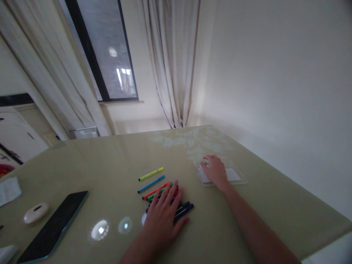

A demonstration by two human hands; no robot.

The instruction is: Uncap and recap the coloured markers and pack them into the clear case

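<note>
Several felt-tip pens lie side by side in the middle of the table, among them a yellow pen (151,174), a blue pen (151,184), a red pen (154,191) and a dark purple pen (187,211). My left hand (163,212) lies flat over the nearer pens with its fingers stretched out, hiding part of them. To the right, a clear plastic case (242,180) with a white sheet (232,175) in it lies flat. My right hand (215,170) rests on the left part of this case, fingers slightly bent and apart.
On the left lie a black tablet or large phone (55,227), a white oval object (36,213) and a pale cloth or tissue (9,190). Lamp reflections (100,230) show on the glossy table (110,157). A wall (288,91) runs along the right side.
</note>
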